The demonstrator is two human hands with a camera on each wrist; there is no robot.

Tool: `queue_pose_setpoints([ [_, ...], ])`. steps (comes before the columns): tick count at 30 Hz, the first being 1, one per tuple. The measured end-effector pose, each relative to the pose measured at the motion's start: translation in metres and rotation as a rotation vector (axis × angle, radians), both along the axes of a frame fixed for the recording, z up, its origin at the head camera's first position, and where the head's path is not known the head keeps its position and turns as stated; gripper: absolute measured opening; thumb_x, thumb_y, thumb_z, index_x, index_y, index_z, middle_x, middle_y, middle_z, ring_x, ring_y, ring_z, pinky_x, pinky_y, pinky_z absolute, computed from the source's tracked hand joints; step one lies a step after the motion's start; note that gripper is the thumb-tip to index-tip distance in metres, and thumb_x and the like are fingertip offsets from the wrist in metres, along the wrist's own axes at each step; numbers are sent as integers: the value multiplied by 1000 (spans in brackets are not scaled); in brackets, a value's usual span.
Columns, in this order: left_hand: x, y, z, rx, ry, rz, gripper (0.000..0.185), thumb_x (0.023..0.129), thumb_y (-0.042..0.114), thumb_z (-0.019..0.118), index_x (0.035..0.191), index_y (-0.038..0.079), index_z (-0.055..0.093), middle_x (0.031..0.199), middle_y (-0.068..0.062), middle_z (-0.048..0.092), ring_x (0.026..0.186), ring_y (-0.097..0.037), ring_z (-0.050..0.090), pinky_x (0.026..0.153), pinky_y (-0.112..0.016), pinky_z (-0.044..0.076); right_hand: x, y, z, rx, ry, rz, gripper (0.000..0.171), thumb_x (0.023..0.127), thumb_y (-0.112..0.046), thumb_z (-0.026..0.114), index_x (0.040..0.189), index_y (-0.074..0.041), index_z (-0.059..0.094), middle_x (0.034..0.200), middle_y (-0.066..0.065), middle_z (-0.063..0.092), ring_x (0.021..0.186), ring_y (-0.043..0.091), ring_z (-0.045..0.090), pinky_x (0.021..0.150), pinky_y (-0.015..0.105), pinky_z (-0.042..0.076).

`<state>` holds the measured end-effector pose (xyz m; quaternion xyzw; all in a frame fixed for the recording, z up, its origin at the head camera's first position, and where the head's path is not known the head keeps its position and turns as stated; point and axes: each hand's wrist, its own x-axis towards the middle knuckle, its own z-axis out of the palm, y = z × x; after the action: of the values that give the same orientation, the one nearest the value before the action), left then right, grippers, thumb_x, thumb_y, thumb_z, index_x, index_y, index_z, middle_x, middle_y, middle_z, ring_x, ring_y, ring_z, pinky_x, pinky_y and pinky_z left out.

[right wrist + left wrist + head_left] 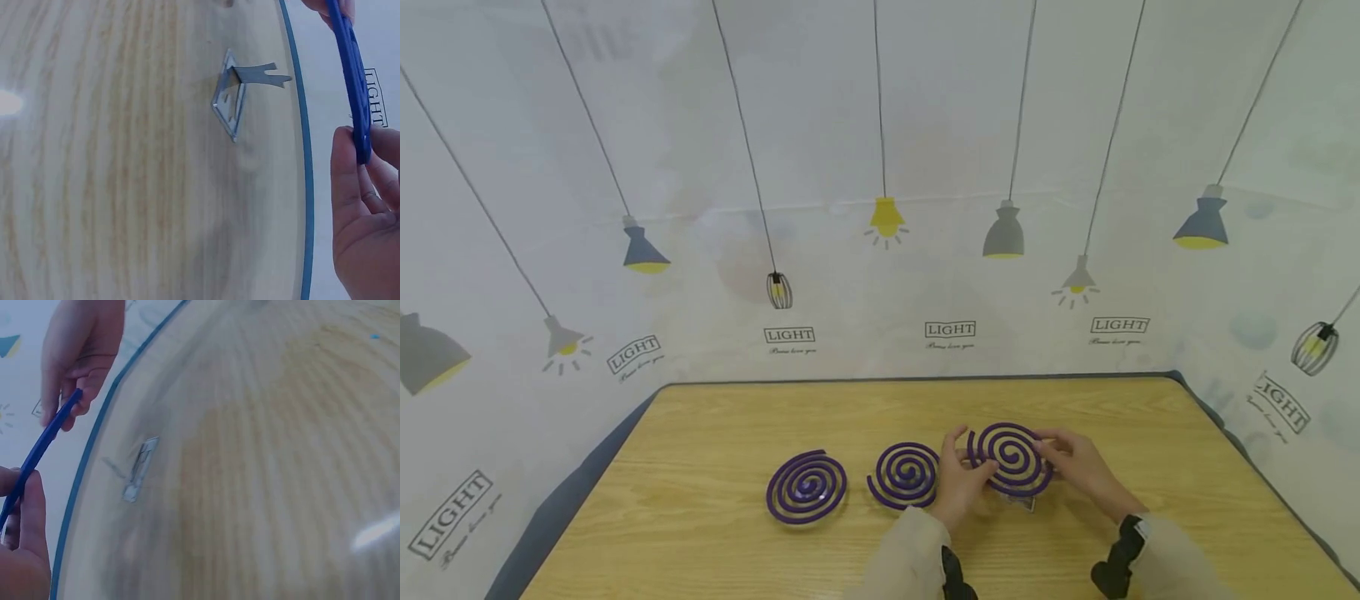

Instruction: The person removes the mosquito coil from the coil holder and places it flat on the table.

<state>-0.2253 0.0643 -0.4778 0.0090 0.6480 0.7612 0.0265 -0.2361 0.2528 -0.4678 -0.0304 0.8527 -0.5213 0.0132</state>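
Both hands hold one purple spiral coil (1011,457) up off the wooden table (715,425). My left hand (961,477) pinches its left edge, my right hand (1070,461) pinches its right edge. In the left wrist view the coil (39,449) shows edge-on between my left thumb and the other hand's fingers (75,362). The right wrist view shows the coil (352,75) edge-on too, pinched by my right hand (365,194). Under the coil a small metal stand (236,100) sits on the table, with its prong sticking up; it also appears as the stand (140,469).
Two more purple spiral coils lie flat on the table, one coil (807,487) at the left and a second coil (906,475) beside my left hand. A white backdrop printed with lamps (886,218) walls in the table on three sides.
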Motion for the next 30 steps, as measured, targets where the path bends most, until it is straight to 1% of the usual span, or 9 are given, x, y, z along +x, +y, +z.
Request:
queue_pose_setpoints([
  [3, -5, -5, 8, 33, -2, -10, 66, 76, -8, 63, 133, 10, 35, 95, -11, 57, 75, -20, 61, 58, -30, 54, -2, -1, 4, -18, -8, 8, 42, 92, -20, 51, 122, 9, 46, 94, 17, 61, 75, 21, 62, 65, 32, 54],
  [5, -4, -9, 17, 24, 0, -10, 65, 77, -8, 62, 133, 9, 35, 96, -13, 57, 75, -21, 61, 59, -31, 54, -3, -2, 5, -28, -10, 12, 41, 92, -19, 51, 122, 9, 46, 93, 16, 61, 73, 21, 62, 65, 34, 54],
  [7, -4, -10, 19, 11, 14, -4, 64, 77, -6, 63, 133, 8, 35, 96, -13, 57, 75, -20, 61, 59, -30, 54, -4, -3, 6, -27, -8, 14, 39, 92, -17, 51, 121, 9, 46, 92, 15, 61, 73, 20, 62, 65, 35, 54],
  [10, -4, -11, 19, -36, 30, 24, 63, 77, -4, 63, 132, 8, 37, 97, -13, 57, 75, -20, 60, 59, -31, 54, -5, -5, 8, -31, -7, 12, 38, 92, -15, 51, 121, 9, 46, 92, 15, 61, 73, 20, 62, 65, 35, 54],
  [12, -9, -10, 12, -61, 37, 49, 61, 77, -2, 65, 132, 9, 38, 97, -11, 56, 74, -17, 59, 59, -32, 54, -6, -7, 9, -33, -6, 5, 37, 91, -13, 51, 121, 9, 47, 92, 15, 61, 72, 20, 62, 65, 36, 54],
  [14, -11, -9, 10, -81, 41, 74, 58, 77, -1, 66, 129, 7, 41, 96, -10, 56, 74, -16, 59, 59, -34, 54, -6, -8, 11, -38, -8, 0, 37, 91, -12, 51, 121, 9, 46, 91, 15, 61, 71, 19, 62, 65, 36, 54],
  [16, -12, -9, 9, -81, 41, 92, 54, 77, 0, 66, 126, 4, 45, 95, -10, 56, 73, -15, 59, 59, -36, 54, -7, -10, 12, -36, -6, -11, 36, 91, -11, 51, 120, 10, 47, 90, 15, 62, 70, 18, 62, 65, 36, 54],
  [21, -15, -9, 7, -61, 44, 127, 45, 76, -4, 65, 118, 0, 52, 90, -11, 56, 72, -15, 59, 60, -32, 54, -9, -12, 13, -31, 19, -40, 36, 91, -11, 52, 119, 11, 48, 90, 17, 61, 67, 15, 61, 63, 33, 54],
  [30, -17, -10, 8, -76, 75, 165, 41, 76, -5, 64, 116, -3, 54, 90, -14, 56, 73, -17, 59, 59, -25, 53, -16, -15, 8, -91, 26, -95, 35, 90, -9, 53, 118, 11, 49, 91, 18, 61, 64, 15, 61, 61, 33, 54],
])
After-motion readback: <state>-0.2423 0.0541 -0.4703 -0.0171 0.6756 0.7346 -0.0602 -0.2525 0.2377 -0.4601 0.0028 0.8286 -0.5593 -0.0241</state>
